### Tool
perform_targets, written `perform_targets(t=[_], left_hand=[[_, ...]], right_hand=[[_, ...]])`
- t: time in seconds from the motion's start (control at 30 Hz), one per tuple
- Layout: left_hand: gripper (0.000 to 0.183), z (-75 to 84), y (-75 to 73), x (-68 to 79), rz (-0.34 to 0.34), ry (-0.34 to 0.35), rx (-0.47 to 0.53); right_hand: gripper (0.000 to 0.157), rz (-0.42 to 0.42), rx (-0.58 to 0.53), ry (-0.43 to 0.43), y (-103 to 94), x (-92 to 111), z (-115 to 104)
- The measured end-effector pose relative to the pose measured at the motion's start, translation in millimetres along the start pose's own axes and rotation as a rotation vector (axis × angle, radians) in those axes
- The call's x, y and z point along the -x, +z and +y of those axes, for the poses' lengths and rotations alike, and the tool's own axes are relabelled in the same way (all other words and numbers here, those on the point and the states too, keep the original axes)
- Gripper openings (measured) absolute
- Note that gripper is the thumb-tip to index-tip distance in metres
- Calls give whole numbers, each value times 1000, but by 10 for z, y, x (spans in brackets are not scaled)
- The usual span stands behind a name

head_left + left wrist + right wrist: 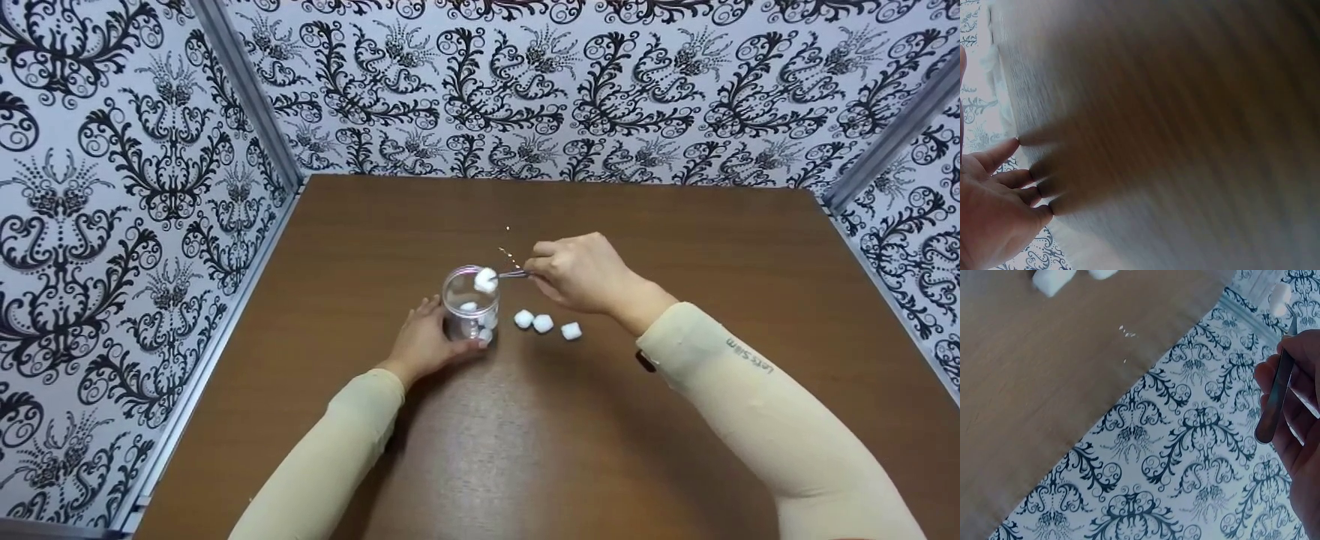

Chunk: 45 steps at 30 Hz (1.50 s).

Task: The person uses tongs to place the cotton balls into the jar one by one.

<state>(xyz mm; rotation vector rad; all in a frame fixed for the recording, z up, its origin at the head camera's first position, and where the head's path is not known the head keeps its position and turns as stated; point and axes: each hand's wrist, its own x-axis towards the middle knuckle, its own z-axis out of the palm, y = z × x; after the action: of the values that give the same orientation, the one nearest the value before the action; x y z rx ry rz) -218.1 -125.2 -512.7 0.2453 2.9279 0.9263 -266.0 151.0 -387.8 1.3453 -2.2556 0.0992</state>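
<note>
Jar (454,306) with cotton balls (486,334) inside

We see a brown bench (712,240) walled in black-on-white scrollwork: a back wall (570,90) along its far edge, a left wall (112,187) and a right wall (919,255) flanking it. Grey posts (251,94) rise at its far corners; light glares off its near half.

1. The person's left arm (334,450): extended forward, angled inward, sleeved to the wrist.
2. Left hand (426,337): low, thumb spread from fingers.
3. Right arm (765,405): sleeved, elbow bent, reaching leftward.
4. Right hand (581,271): farther forward, fingers curled, pinching.
</note>
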Motion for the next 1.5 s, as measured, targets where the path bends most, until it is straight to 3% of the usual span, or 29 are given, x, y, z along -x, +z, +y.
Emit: perform_targets(t=[0.47,1.0,1.27,1.5], left_hand=[[95,2,30,6,9,5,1],[98,-25,42,16,10,14,2],[97,-41,33,-19,9,23,-9],[99,-42,22,-25,-4,22,-17]], right_hand=[[6,-44,-12,-4,155,14,-75],[10,-35,-15,0,98,98,-35],[8,-9,9,37,-10,486,161],[7,-67,5,86,77,972,289]])
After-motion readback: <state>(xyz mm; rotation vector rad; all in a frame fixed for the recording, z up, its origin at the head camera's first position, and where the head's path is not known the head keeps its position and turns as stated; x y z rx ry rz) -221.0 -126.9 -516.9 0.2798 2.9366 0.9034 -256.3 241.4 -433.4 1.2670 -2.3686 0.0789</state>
